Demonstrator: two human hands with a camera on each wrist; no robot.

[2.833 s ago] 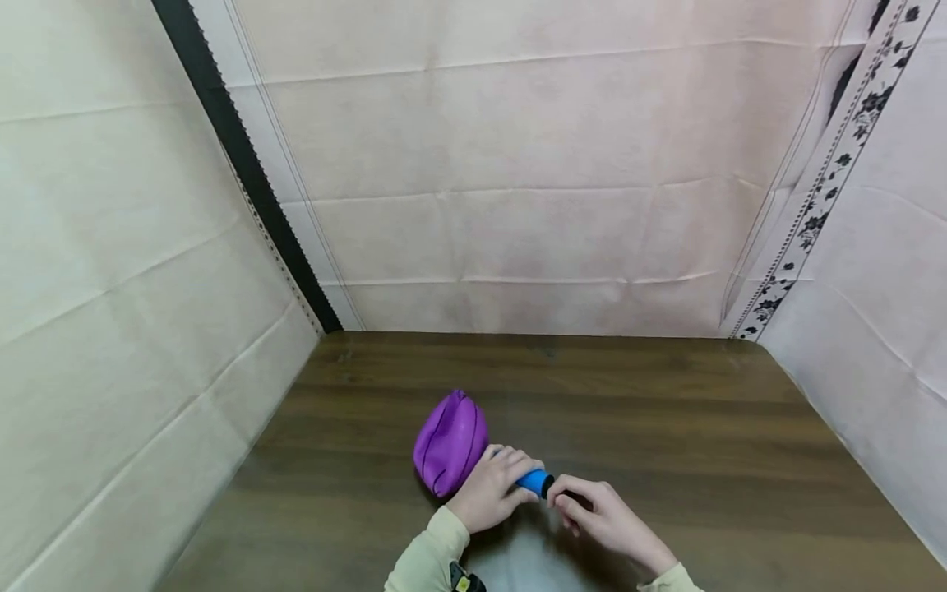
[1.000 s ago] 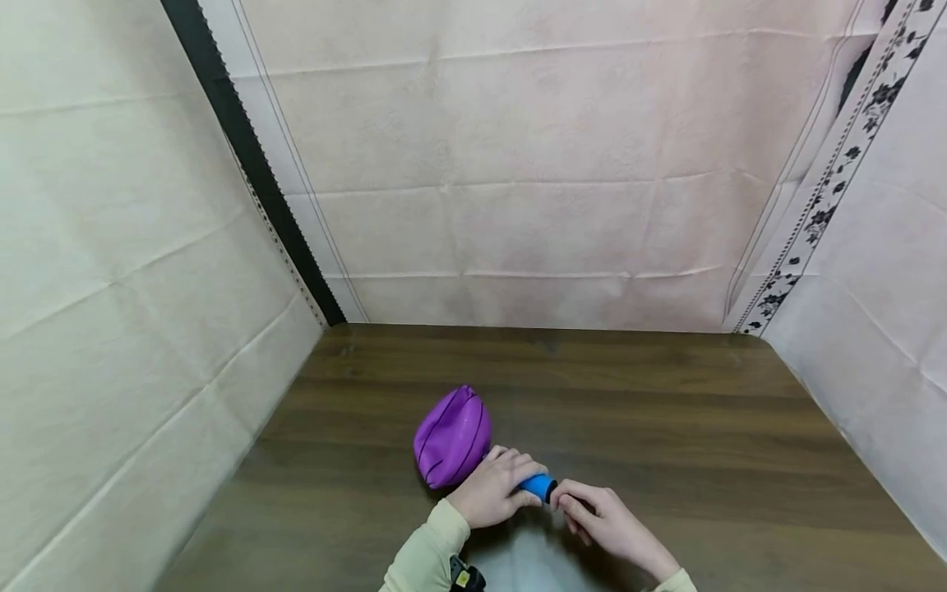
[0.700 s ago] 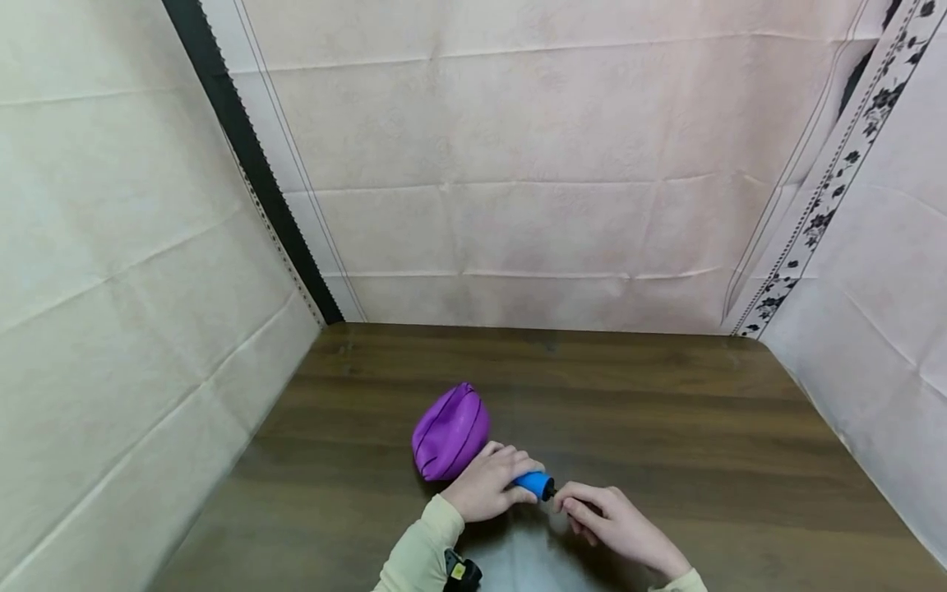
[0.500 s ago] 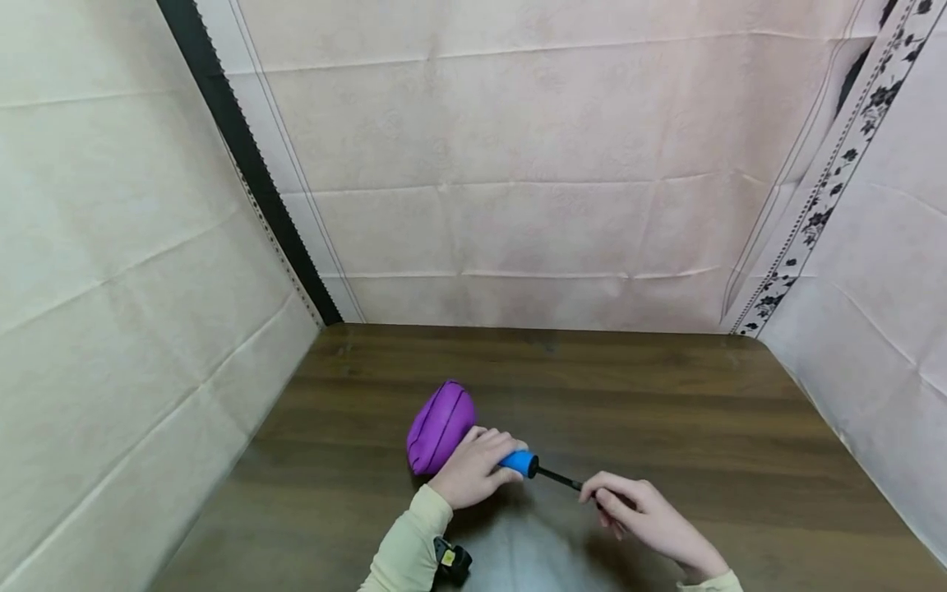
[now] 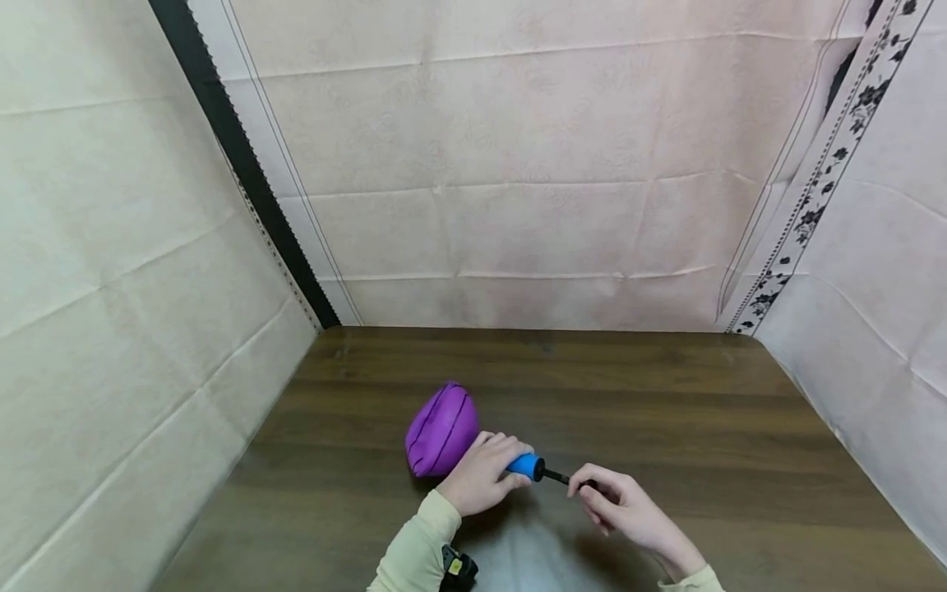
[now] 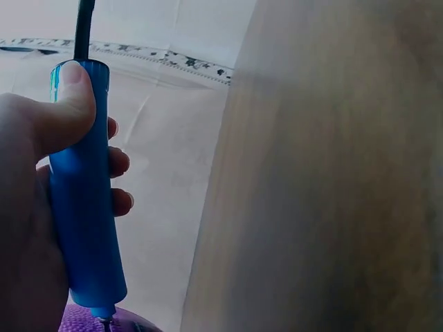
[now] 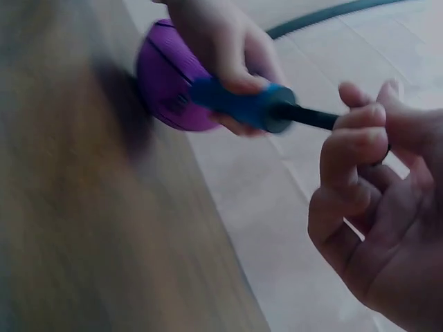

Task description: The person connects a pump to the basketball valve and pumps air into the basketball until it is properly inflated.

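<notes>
A purple ball (image 5: 442, 429) with dark seams lies on the table, partly caved in. My left hand (image 5: 484, 474) grips the blue barrel of a hand pump (image 5: 527, 466), close beside the ball. In the left wrist view my thumb lies along the top end of the pump barrel (image 6: 86, 207), and the pump's lower tip points at the ball (image 6: 121, 322). The black pump rod (image 5: 556, 476) sticks partway out of the barrel. My right hand (image 5: 614, 503) pinches the rod's outer end between thumb and fingers, which mostly hide the handle.
The brown wooden table (image 5: 666, 403) reaches back to a creased pale cloth (image 5: 518, 164), with more cloth hanging at left and right. A black device with a yellow mark (image 5: 456, 567) sits on my left wrist.
My right hand drew the rod out of the barrel to the right, then moved partly back toward it. The ball and left hand shifted slightly left. The ball looked fuller half a second ago.
</notes>
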